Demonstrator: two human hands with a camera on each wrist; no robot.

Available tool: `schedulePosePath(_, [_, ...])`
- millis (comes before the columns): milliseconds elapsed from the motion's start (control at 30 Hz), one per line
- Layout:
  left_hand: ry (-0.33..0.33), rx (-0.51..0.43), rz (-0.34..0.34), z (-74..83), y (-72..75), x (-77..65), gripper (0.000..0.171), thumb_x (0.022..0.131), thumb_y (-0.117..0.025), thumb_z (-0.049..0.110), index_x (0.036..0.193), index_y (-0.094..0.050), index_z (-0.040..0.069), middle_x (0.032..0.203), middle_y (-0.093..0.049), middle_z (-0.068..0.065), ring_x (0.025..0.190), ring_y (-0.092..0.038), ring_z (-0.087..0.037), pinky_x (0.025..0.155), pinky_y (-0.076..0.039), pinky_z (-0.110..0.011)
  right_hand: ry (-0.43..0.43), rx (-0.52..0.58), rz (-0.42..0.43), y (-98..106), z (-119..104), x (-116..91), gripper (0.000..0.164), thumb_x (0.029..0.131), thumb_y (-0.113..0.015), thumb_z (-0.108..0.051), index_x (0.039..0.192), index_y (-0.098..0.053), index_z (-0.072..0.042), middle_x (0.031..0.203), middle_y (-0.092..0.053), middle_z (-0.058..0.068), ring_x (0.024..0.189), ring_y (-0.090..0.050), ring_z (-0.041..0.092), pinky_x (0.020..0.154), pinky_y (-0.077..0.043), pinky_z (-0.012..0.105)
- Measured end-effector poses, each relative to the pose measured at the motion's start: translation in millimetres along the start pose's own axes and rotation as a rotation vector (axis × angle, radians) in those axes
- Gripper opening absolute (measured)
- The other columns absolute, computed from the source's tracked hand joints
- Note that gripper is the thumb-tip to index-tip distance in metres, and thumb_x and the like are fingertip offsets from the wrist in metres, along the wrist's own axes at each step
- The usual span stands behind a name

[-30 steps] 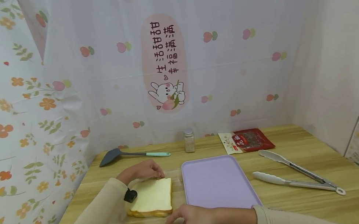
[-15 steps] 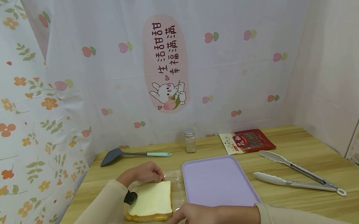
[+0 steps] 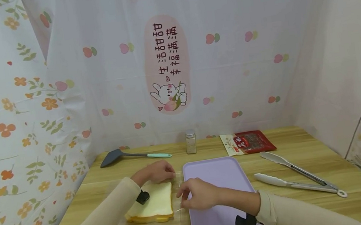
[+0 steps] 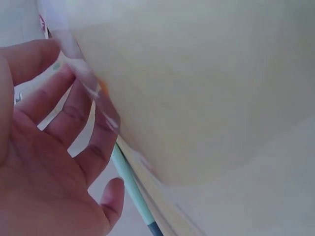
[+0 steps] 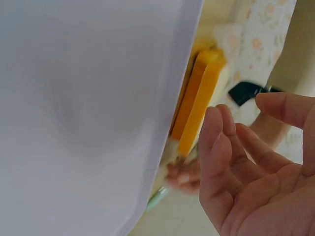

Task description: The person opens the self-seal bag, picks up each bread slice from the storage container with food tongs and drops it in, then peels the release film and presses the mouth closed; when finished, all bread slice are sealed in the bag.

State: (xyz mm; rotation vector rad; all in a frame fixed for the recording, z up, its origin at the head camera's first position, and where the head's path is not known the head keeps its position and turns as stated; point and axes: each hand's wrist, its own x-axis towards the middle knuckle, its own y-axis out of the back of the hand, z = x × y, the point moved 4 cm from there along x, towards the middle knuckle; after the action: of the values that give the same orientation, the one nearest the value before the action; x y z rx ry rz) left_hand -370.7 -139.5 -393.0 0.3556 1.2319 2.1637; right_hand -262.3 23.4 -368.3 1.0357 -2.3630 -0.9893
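Note:
A stack of pale bread slices (image 3: 155,204) with orange-brown crusts lies on the left of the table, also at centre in the right wrist view. Clear plastic film (image 3: 180,201) extends around it; I cannot tell whether it is a sheet or a bag. At the far edge of the bread, my left hand (image 3: 160,171) pinches the film's edge. The left wrist view shows the thumb and fingers of that hand (image 4: 59,128) against the film. My right hand (image 3: 201,193) hovers over the lilac tray's (image 3: 221,173) left edge, fingers loosely bent, holding nothing.
A spatula (image 3: 135,154) with a mint handle lies at the back left. Behind the tray stand a lidded spice jar (image 3: 190,143) and a red spice packet (image 3: 249,142). Spread tongs (image 3: 303,180) lie to its right. Patterned cloth (image 3: 231,84) hangs behind the table.
My left hand has slid to the right along the film's far edge. My right hand has moved up and slightly right from near the bread's front corner. The bread has stayed nearly still.

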Motion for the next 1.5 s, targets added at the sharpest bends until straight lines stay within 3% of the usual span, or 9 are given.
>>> schedulePosePath(100, [0.005, 0.036, 0.037, 2.1, -0.5, 0.8, 0.013, 0.093, -0.064, 0.012, 0.089, -0.075, 0.006, 0.08, -0.07, 0.006, 0.072, -0.054, -0.003, 0.077, -0.047, -0.03, -0.011, -0.062, 0.046, 9, 8, 6, 0.019, 0.084, -0.072, -0.005, 0.102, -0.072, 0.003, 0.079, -0.071, -0.003, 0.07, -0.06, 0.004, 0.062, -0.048, 0.02])
schedulePosePath(300, [0.032, 0.029, 0.068, -1.8, -1.6, 0.1, 0.012, 0.093, -0.066, 0.014, 0.085, -0.075, 0.013, 0.079, -0.069, 0.01, 0.075, -0.056, -0.005, 0.091, -0.038, -0.059, -0.033, -0.192, 0.152, 21, 26, 21, 0.013, 0.083, -0.068, -0.003, 0.095, -0.074, 0.001, 0.078, -0.07, -0.001, 0.072, -0.061, 0.006, 0.062, -0.048, 0.023])
schedulePosePath(433, [-0.01, -0.054, 0.063, -3.5, -2.7, -1.9, 0.013, 0.094, -0.064, 0.011, 0.087, -0.074, 0.008, 0.08, -0.07, 0.005, 0.072, -0.055, -0.005, 0.079, -0.047, -0.038, -0.086, -0.218, 0.179, 22, 37, 34, 0.014, 0.083, -0.068, -0.004, 0.095, -0.074, 0.002, 0.078, -0.069, -0.001, 0.07, -0.061, 0.008, 0.061, -0.049, 0.024])
schedulePosePath(633, [-0.027, -0.242, 0.024, -3.0, -6.3, -5.9, 0.014, 0.096, -0.062, 0.004, 0.091, -0.074, -0.002, 0.085, -0.073, -0.005, 0.063, -0.051, -0.005, 0.059, -0.041, -0.021, -0.16, -0.267, 0.185, 19, 47, 49, 0.011, 0.083, -0.071, -0.008, 0.091, -0.076, -0.003, 0.075, -0.068, -0.003, 0.065, -0.058, 0.007, 0.054, -0.048, 0.025])
schedulePosePath(733, [-0.014, -0.28, 0.011, -3.2, -7.3, -7.3, 0.015, 0.096, -0.061, 0.002, 0.093, -0.074, -0.003, 0.084, -0.073, -0.006, 0.06, -0.048, -0.006, 0.055, -0.038, -0.021, -0.191, -0.298, 0.187, 17, 49, 54, 0.006, 0.084, -0.071, -0.01, 0.082, -0.075, -0.008, 0.065, -0.062, -0.007, 0.056, -0.053, 0.006, 0.047, -0.043, 0.024])
schedulePosePath(967, [-0.011, -0.302, -0.007, -1.3, -5.6, -10.5, 0.016, 0.097, -0.058, 0.0, 0.096, -0.074, -0.004, 0.083, -0.07, -0.002, 0.056, -0.041, -0.006, 0.053, -0.034, -0.021, -0.235, -0.334, 0.187, 15, 50, 60, 0.025, 0.088, -0.069, -0.015, 0.063, -0.068, -0.016, 0.049, -0.047, -0.012, 0.045, -0.043, 0.005, 0.04, -0.031, 0.022])
schedulePosePath(1133, [-0.024, -0.308, -0.02, -0.8, -6.4, -10.8, 0.018, 0.098, -0.057, -0.001, 0.1, -0.074, -0.005, 0.091, -0.073, -0.006, 0.065, -0.049, -0.006, 0.059, -0.04, -0.022, -0.252, -0.324, 0.187, 13, 48, 60, 0.035, 0.088, -0.068, -0.014, 0.054, -0.06, -0.016, 0.044, -0.04, -0.013, 0.042, -0.039, 0.005, 0.039, -0.027, 0.021])
schedulePosePath(1267, [-0.033, -0.316, -0.025, -1.9, -8.1, -9.7, 0.018, 0.098, -0.056, -0.002, 0.103, -0.073, -0.007, 0.097, -0.073, -0.011, 0.076, -0.056, -0.006, 0.066, -0.045, -0.022, -0.267, -0.324, 0.192, 12, 47, 61, 0.038, 0.089, -0.069, -0.016, 0.052, -0.059, -0.016, 0.044, -0.039, -0.012, 0.042, -0.039, 0.006, 0.039, -0.028, 0.022])
schedulePosePath(1500, [-0.039, -0.308, -0.024, -1.6, -8.7, -8.7, 0.019, 0.097, -0.055, -0.002, 0.102, -0.073, -0.006, 0.095, -0.073, -0.009, 0.074, -0.054, -0.006, 0.065, -0.043, -0.021, -0.293, -0.328, 0.214, 8, 49, 63, 0.036, 0.09, -0.07, -0.02, 0.055, -0.063, -0.016, 0.045, -0.044, -0.011, 0.044, -0.042, 0.007, 0.04, -0.032, 0.024])
